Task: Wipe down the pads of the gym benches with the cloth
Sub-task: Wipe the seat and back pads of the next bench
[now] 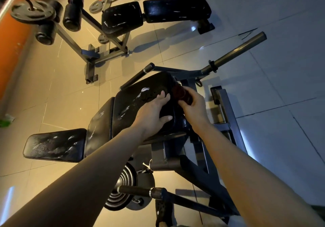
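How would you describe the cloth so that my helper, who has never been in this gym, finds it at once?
Start at the nearest bench, the one with the long bare bar sticking out at its far end. On the right edge of its upper black pad, the right hand grips the cloth in its fingers. It is a small, bunched, dark red wad, the only red thing among black pads.

Two gym benches: near black padded bench [140, 103], far black padded bench [158, 13]. Near bench shows three black vinyl pads with white scuffs; far bench two. One dark red cloth [180, 93]. Two bare hands: left hand [154, 114], right hand [195, 105]. Three black foam rollers [73, 6] on the far frame. At least four round metal weight plates [32, 12]. One steel bar [237, 52].
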`<action>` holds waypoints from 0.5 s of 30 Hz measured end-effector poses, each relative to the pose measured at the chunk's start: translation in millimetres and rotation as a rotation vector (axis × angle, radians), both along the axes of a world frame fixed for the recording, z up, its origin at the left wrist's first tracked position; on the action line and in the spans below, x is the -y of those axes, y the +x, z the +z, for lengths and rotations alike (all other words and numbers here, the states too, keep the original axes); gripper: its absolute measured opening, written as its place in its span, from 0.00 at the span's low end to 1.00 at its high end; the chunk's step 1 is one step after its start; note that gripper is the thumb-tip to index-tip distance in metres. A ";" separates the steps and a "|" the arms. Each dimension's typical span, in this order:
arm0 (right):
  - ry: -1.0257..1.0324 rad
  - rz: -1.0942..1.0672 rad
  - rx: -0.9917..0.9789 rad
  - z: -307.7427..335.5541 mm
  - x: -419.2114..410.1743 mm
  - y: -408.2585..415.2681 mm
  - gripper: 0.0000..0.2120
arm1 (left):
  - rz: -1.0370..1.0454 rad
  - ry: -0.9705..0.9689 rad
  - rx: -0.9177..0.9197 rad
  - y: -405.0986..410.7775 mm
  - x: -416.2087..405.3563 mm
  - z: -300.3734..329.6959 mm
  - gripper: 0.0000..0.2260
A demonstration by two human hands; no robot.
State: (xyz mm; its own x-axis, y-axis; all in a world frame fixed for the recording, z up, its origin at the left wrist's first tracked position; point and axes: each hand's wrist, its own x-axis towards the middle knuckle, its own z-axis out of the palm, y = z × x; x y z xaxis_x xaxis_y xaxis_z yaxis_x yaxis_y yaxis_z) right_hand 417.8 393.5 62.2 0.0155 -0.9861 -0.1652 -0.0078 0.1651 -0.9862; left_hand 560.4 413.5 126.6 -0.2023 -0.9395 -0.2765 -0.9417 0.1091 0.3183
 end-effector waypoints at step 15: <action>-0.037 0.095 -0.003 3.0 53.6 1.1 0.20 | 0.058 0.048 -0.039 -4.1 -3.5 -1.4 0.33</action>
